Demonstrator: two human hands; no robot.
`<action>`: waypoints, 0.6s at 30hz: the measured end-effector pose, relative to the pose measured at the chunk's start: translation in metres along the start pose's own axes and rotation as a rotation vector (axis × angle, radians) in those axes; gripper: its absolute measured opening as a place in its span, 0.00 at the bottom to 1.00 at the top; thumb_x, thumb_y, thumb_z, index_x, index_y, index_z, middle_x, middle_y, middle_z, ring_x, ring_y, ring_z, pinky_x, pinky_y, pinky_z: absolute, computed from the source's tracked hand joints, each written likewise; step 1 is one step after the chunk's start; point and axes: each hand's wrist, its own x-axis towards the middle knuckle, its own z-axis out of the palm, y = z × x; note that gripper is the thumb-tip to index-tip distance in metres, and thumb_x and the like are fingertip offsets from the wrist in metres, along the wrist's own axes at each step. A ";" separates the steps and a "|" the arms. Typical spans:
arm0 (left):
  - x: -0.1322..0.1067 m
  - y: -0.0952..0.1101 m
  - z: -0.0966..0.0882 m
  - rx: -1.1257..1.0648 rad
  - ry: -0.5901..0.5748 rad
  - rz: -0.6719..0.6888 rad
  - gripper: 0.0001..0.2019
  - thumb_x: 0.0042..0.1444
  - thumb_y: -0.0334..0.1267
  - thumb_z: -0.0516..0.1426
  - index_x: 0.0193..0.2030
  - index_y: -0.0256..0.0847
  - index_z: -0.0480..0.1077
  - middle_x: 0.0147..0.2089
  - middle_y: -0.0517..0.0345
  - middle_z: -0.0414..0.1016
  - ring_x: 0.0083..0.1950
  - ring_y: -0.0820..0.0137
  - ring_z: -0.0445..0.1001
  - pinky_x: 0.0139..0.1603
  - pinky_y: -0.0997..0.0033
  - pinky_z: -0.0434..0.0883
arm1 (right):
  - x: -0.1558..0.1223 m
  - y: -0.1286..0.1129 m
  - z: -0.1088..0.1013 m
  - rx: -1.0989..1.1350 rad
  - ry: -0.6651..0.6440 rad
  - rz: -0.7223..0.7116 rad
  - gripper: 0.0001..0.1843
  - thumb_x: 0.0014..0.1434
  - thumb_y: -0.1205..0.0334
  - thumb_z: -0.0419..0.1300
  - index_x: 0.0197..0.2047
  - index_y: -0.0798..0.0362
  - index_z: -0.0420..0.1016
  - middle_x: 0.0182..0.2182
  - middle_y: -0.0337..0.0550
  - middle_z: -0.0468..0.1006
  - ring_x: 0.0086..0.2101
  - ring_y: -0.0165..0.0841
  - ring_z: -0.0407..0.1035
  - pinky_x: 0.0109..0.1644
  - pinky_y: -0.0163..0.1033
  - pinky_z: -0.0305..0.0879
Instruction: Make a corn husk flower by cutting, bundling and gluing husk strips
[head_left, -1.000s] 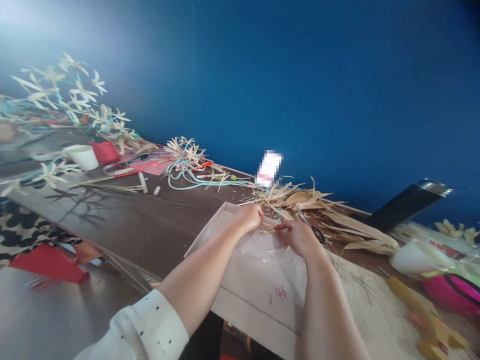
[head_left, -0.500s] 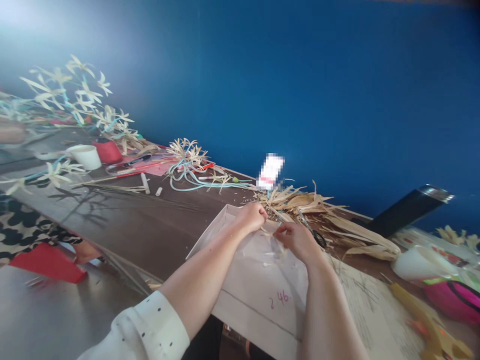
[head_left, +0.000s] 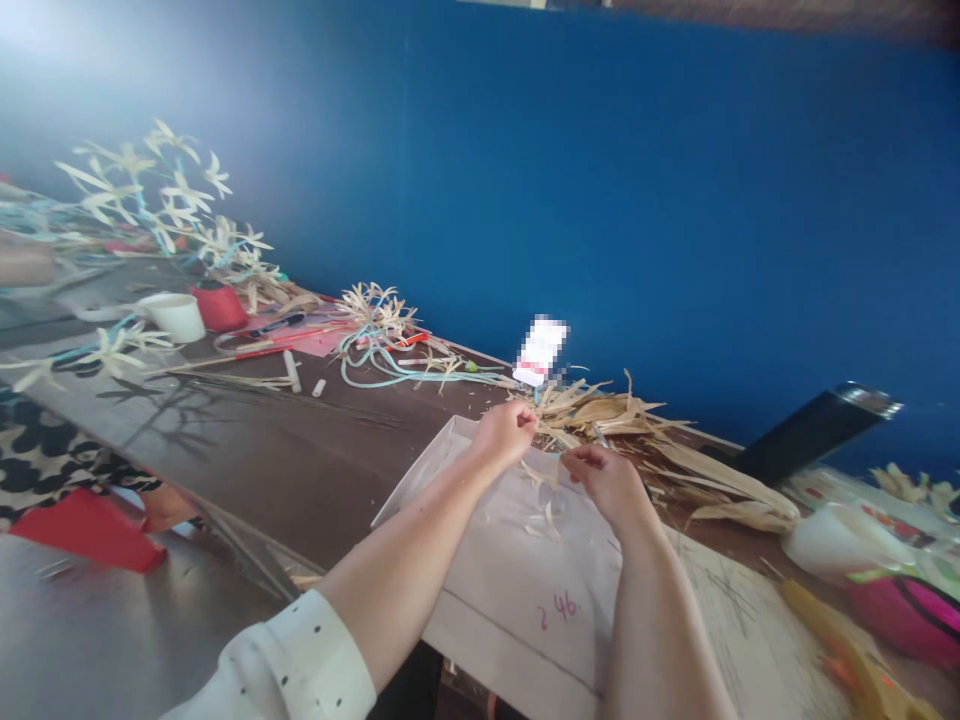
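Both my hands are over a shallow white box (head_left: 450, 440) with a pale sheet in it, marked with pink handwritten numbers. My left hand (head_left: 506, 435) is closed, its thumb and fingers pinched together above the far part of the box. To its right, my right hand (head_left: 606, 485) is also pinched, with a small gap between the two. Whatever is in either pinch is too small to make out. Several cut pale petal-like pieces (head_left: 541, 520) lie on the sheet below. Just beyond my hands is a heap of dried husk strips (head_left: 600, 415).
A lit phone (head_left: 541, 350) stands by the blue wall. Right: a black flask (head_left: 817, 430), a white cup (head_left: 847, 540), a yellow glue gun (head_left: 840, 640) and a pink pouch (head_left: 904, 615). Left: husk flowers (head_left: 375, 310), a white mug (head_left: 174, 316) and another person's arm (head_left: 26, 262).
My right hand has shifted slightly right, away from my left, and now covers most of the black scissor handles. The small pieces between my hands show more plainly. The view has tilted a little.
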 end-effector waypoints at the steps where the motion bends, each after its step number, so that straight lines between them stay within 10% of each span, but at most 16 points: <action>1: 0.000 0.000 0.000 -0.003 0.002 0.003 0.07 0.51 0.38 0.53 0.33 0.42 0.72 0.34 0.60 0.76 0.36 0.71 0.72 0.38 0.75 0.66 | 0.001 0.002 -0.001 0.005 0.017 0.008 0.14 0.44 0.51 0.59 0.28 0.53 0.75 0.19 0.38 0.73 0.19 0.28 0.61 0.23 0.33 0.52; 12: -0.001 0.004 -0.001 -0.023 0.005 -0.003 0.07 0.49 0.38 0.55 0.33 0.42 0.73 0.33 0.60 0.77 0.35 0.72 0.72 0.37 0.75 0.65 | 0.004 0.011 -0.004 0.042 -0.091 0.076 0.14 0.41 0.51 0.63 0.26 0.54 0.75 0.18 0.37 0.70 0.18 0.26 0.57 0.22 0.32 0.51; 18: -0.005 0.008 -0.001 -0.084 -0.055 -0.005 0.08 0.49 0.39 0.55 0.33 0.42 0.73 0.33 0.61 0.77 0.35 0.72 0.72 0.36 0.76 0.65 | 0.004 0.003 0.004 0.225 0.101 0.004 0.24 0.42 0.46 0.62 0.37 0.55 0.76 0.22 0.38 0.71 0.19 0.26 0.57 0.21 0.32 0.52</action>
